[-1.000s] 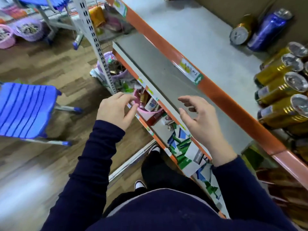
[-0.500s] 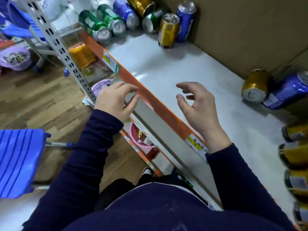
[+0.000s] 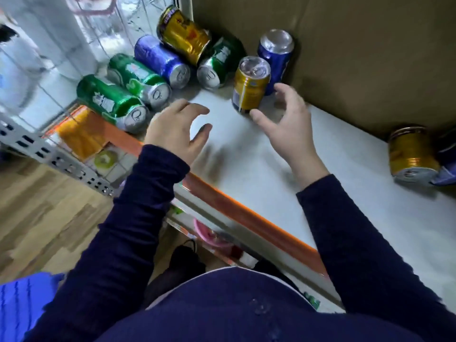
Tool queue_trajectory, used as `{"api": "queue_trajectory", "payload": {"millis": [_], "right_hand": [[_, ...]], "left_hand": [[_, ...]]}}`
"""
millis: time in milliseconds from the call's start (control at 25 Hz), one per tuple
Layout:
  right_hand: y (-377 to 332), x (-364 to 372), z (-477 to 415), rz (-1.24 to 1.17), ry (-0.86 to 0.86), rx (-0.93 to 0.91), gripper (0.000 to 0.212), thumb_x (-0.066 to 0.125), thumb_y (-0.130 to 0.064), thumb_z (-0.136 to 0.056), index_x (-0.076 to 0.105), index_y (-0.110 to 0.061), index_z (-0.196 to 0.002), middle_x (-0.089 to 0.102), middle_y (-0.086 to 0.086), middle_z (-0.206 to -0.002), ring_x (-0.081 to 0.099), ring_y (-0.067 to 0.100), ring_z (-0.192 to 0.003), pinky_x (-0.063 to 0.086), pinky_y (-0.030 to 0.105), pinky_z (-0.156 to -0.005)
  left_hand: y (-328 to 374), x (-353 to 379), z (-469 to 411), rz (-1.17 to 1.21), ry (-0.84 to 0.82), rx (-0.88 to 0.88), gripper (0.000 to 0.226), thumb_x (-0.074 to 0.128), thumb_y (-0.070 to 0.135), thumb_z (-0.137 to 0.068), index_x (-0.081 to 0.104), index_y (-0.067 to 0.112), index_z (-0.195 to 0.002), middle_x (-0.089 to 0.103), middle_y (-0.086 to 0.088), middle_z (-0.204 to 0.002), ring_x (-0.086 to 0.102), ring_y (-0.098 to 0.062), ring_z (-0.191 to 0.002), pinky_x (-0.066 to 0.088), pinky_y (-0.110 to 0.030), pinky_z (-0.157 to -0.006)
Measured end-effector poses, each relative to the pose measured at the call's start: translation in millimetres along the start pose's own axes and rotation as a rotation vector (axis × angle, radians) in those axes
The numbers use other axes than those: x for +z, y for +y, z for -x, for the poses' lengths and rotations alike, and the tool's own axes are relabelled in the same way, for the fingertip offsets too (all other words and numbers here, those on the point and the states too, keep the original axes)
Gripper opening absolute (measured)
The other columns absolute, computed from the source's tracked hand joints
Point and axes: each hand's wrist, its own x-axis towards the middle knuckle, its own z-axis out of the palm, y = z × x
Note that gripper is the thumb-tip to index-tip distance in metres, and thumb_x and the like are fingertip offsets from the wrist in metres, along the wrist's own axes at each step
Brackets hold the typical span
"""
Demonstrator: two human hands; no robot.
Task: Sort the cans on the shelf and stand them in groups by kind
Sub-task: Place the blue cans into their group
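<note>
On the grey shelf (image 3: 246, 169), an upright gold can (image 3: 250, 85) stands in front of an upright blue can (image 3: 277, 56) by the cardboard back wall. To their left lie several cans on their sides: two green cans (image 3: 111, 101) (image 3: 139, 79), a blue can (image 3: 160, 60), a gold can (image 3: 183, 35) and a third green can (image 3: 219, 64). My right hand (image 3: 287, 124) is open, its fingers curled just right of the upright gold can, thumb near its base. My left hand (image 3: 176, 129) is open above the shelf, close to the nearest green can.
A gold can (image 3: 412, 154) lies on its side at the right, with a blue can (image 3: 447, 166) partly cut off beside it. The shelf's orange front edge (image 3: 222, 201) runs diagonally. A perforated metal upright (image 3: 49, 156) stands left. Lower shelves and wooden floor (image 3: 37, 213) are below.
The view has swung up and left toward the can cluster. Both hands have moved forward over the shelf; the right hand has come up beside the upright gold can.
</note>
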Motion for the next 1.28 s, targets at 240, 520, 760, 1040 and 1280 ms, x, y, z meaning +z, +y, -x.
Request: {"api": "queue_trajectory", "payload": {"millis": [240, 520, 760, 1040, 1280], "right_hand": [[-29.3, 55.3, -45.4, -0.028, 0.22, 0.287, 0.076, 0.08, -0.043, -0.072, 0.041, -0.016, -0.131, 0.058, 0.006, -0.125, 0.056, 0.022, -0.11, 0.047, 0.032, -0.086], [-27.6, 32.2, 16.5, -0.081, 0.491, 0.365, 0.063, 0.081, -0.041, -0.068, 0.047, -0.026, -0.12, 0.062, -0.008, -0.111, 0.06, 0.009, -0.097, 0.046, 0.015, -0.077], [-24.4, -8.4, 75.6, -0.024, 0.661, 0.444, 0.062, 0.078, -0.045, -0.065, 0.047, -0.027, -0.115, 0.063, -0.008, -0.106, 0.061, 0.002, -0.092, 0.044, 0.008, -0.073], [-20.6, -45.0, 148.8, -0.054, 0.835, 0.487, 0.063, 0.079, -0.048, -0.066, 0.046, -0.032, -0.117, 0.061, -0.011, -0.11, 0.061, -0.002, -0.095, 0.047, 0.009, -0.074], [1.7, -99.8, 231.7, 0.001, 0.995, 0.518, 0.059, 0.076, -0.051, -0.068, 0.051, -0.028, -0.116, 0.064, -0.009, -0.106, 0.062, 0.001, -0.095, 0.049, 0.016, -0.078]], "left_hand": [[-41.1, -5.6, -82.1, 0.06, -0.107, 0.205, 0.032, 0.062, 0.018, -0.085, 0.063, 0.005, -0.113, 0.06, -0.015, -0.106, 0.059, -0.034, -0.095, 0.047, -0.039, -0.084], [4.8, 47.6, -148.8, 0.22, -0.29, 0.303, 0.062, 0.057, 0.027, -0.09, 0.032, 0.001, -0.14, 0.042, -0.021, -0.135, 0.043, -0.033, -0.124, 0.03, -0.03, -0.101], [34.9, 92.1, -167.3, 0.377, -0.236, 0.077, 0.087, 0.071, 0.044, -0.077, 0.027, 0.001, -0.139, 0.044, -0.016, -0.137, 0.049, -0.031, -0.121, 0.035, -0.03, -0.098], [80.6, 100.7, -115.4, 0.701, -0.327, 0.228, 0.073, 0.066, 0.046, -0.079, 0.034, 0.006, -0.131, 0.054, -0.006, -0.123, 0.056, -0.015, -0.104, 0.039, -0.012, -0.085], [168.9, 100.2, -19.8, 0.844, -0.462, 0.362, 0.055, 0.054, 0.062, -0.075, 0.043, 0.021, -0.11, 0.062, 0.008, -0.094, 0.057, -0.001, -0.076, 0.042, -0.01, -0.068]]}}
